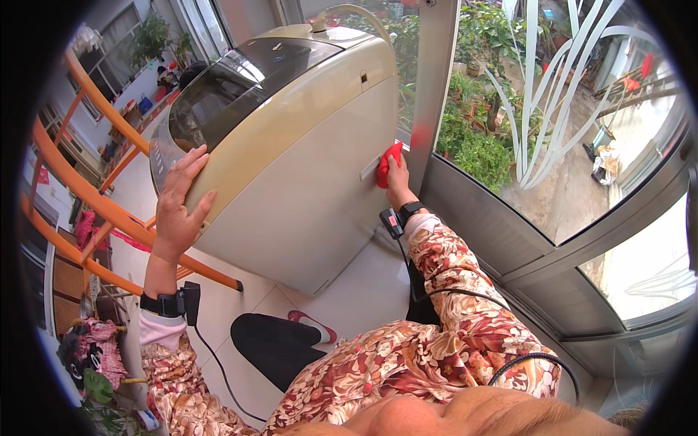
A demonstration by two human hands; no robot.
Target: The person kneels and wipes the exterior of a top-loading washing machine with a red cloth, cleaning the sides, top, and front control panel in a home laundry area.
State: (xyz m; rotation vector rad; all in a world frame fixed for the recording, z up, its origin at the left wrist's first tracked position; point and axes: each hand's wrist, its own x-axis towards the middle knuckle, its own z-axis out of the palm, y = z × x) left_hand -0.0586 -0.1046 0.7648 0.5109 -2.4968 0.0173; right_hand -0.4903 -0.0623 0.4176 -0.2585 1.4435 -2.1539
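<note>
A beige and cream washing machine [294, 180] with a dark see-through lid [245, 76] stands tilted in the picture before me. My left hand [182, 204] lies spread on its front corner edge, fingers apart and holding nothing. At the machine's rear, my right hand [398, 177] grips a red cloth [389, 166] against the side panel, beside a pale recessed strip [370, 168]. Part of the cloth is hidden by my fingers. A pale hose [354, 11] arches over the machine's top.
An orange ladder-like frame [109, 210] stands at the left, one foot near the machine. Metal-framed glass panels [491, 218] border the right side. Black cables [223, 354] run from devices on both wrists. Potted plants and household items lie at the far left.
</note>
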